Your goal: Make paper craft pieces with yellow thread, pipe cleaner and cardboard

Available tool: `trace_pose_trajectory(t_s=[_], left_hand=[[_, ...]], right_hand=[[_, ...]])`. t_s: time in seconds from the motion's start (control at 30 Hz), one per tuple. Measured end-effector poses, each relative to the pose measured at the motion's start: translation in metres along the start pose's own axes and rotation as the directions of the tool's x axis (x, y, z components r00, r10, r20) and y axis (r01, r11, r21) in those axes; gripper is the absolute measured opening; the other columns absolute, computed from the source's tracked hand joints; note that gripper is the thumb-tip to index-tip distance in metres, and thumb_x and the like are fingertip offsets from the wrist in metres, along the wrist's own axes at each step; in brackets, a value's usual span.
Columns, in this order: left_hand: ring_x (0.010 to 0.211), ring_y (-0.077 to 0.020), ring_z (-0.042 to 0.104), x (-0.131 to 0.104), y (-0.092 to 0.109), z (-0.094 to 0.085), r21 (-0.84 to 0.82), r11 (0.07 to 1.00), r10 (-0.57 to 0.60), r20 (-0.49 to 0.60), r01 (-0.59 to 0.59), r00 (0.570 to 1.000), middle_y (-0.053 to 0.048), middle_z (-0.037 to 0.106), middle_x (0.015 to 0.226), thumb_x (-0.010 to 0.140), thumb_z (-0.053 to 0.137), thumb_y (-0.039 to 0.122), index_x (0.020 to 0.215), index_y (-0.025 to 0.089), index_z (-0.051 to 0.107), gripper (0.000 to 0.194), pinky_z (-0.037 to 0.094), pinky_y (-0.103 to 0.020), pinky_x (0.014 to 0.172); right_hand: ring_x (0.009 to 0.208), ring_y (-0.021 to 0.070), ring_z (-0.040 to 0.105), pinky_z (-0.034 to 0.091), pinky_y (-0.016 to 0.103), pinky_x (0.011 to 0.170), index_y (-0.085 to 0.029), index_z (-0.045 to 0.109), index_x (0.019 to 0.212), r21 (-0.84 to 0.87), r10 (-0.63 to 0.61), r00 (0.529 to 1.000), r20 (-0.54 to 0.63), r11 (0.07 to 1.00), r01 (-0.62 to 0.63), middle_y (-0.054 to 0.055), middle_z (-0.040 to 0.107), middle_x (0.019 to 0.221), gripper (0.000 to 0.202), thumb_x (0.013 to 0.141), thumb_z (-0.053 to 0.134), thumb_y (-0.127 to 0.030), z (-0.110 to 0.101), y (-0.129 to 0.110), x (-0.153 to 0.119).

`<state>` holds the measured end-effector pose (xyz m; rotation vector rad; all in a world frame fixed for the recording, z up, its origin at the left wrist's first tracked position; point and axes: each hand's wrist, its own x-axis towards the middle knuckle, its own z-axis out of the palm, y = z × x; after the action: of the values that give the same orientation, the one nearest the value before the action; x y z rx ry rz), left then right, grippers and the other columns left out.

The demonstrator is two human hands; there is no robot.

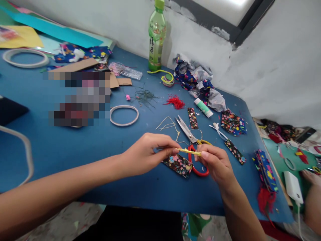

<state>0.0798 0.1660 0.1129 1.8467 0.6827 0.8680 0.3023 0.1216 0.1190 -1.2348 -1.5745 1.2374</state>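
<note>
A short yellow string bundle is stretched between my two hands above the table's front part. My left hand pinches its left end between thumb and fingers. Its right end is pinched by my right hand. Below the hands lie scissors with red and yellow handles, blades pointing up and left. A dark floral fabric strip rests under my left fingertips, next to the red handle. Thin pale string lies loose beside the blades.
On the blue table are a green bottle, a glue stick, red threads, a tape ring, crumpled fabric and a tasselled fabric piece. Another person's arm shows at the right edge.
</note>
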Motion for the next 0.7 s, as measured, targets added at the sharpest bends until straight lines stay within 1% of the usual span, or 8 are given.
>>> trace_pose_trajectory(t_s=[0.13,0.2,0.33,0.47,0.53,0.57,0.63,0.7], left_hand=[[0.065,-0.0102,0.058,0.001,0.002,0.0,0.014,0.999,-0.032,-0.001,0.032,0.999,-0.002,0.067,0.072,0.087,0.054,0.018,0.083,0.014,0.069,0.017,0.045,-0.019,0.06],[0.064,-0.0105,0.058,0.001,0.003,-0.001,0.02,0.998,-0.06,0.005,0.059,0.998,-0.002,0.067,0.072,0.087,0.053,0.02,0.082,0.014,0.069,0.018,0.044,-0.02,0.06],[0.064,-0.011,0.056,0.002,0.003,-0.002,0.024,0.994,-0.109,0.029,0.108,0.994,-0.002,0.065,0.07,0.088,0.051,0.023,0.081,0.014,0.068,0.021,0.043,-0.021,0.059],[0.064,-0.0108,0.056,0.003,0.003,-0.002,0.031,0.992,-0.123,0.018,0.122,0.992,-0.002,0.065,0.07,0.088,0.05,0.024,0.082,0.013,0.067,0.021,0.044,-0.021,0.06],[0.064,-0.0107,0.056,0.004,0.002,-0.003,0.043,0.991,-0.126,-0.024,0.127,0.992,-0.001,0.065,0.07,0.088,0.051,0.026,0.081,0.013,0.067,0.022,0.043,-0.021,0.06],[0.062,-0.0104,0.054,0.004,0.001,-0.004,0.047,0.99,-0.133,-0.059,0.135,0.989,-0.001,0.064,0.068,0.087,0.051,0.027,0.08,0.014,0.067,0.022,0.042,-0.02,0.058],[0.056,-0.0093,0.05,0.007,-0.002,-0.008,0.046,0.985,-0.159,-0.141,0.167,0.977,0.001,0.06,0.062,0.086,0.051,0.03,0.079,0.014,0.067,0.024,0.039,-0.019,0.051],[0.051,-0.0086,0.046,0.01,-0.006,-0.014,0.026,0.98,-0.187,-0.221,0.198,0.957,0.002,0.055,0.057,0.086,0.052,0.034,0.078,0.015,0.067,0.025,0.035,-0.019,0.046]], right_hand=[[0.054,0.013,0.037,0.028,0.028,0.053,-0.02,0.049,0.057,-0.012,-0.024,0.999,-0.046,1.0,0.024,-0.002,0.042,0.055,0.032,0.087,0.05,-0.03,-0.006,-0.002,0.001],[0.054,0.0132,0.036,0.027,0.029,0.053,-0.02,0.047,0.055,0.022,-0.029,0.996,-0.08,0.999,0.031,-0.002,0.041,0.054,0.032,0.086,0.05,-0.029,-0.008,-0.003,0.002],[0.052,0.0134,0.037,0.029,0.029,0.052,-0.02,0.044,0.051,0.172,-0.023,0.987,-0.16,0.984,0.05,-0.002,0.038,0.05,0.031,0.081,0.051,-0.026,-0.008,-0.009,0.004],[0.046,0.0108,0.031,0.033,0.026,0.051,-0.02,0.043,0.048,0.346,-0.019,0.969,-0.248,0.932,0.107,-0.004,0.034,0.046,0.029,0.076,0.051,-0.024,-0.009,-0.019,0.008],[0.043,0.0097,0.026,0.033,0.025,0.049,-0.02,0.039,0.047,0.418,0.016,0.942,-0.335,0.899,0.133,-0.005,0.03,0.044,0.03,0.074,0.052,-0.025,-0.015,-0.025,0.009],[0.042,0.009,0.024,0.032,0.024,0.048,-0.02,0.037,0.047,0.441,0.029,0.919,-0.392,0.883,0.16,-0.006,0.027,0.044,0.03,0.072,0.053,-0.025,-0.02,-0.028,0.01],[0.04,0.0075,0.019,0.032,0.022,0.045,-0.02,0.034,0.047,0.447,0.025,0.863,-0.505,0.863,0.237,-0.007,0.025,0.044,0.03,0.069,0.055,-0.025,-0.03,-0.033,0.011],[0.04,0.0066,0.019,0.032,0.02,0.045,-0.019,0.035,0.048,0.419,-0.008,0.828,-0.561,0.86,0.292,-0.008,0.026,0.043,0.03,0.068,0.056,-0.024,-0.038,-0.034,0.014]])
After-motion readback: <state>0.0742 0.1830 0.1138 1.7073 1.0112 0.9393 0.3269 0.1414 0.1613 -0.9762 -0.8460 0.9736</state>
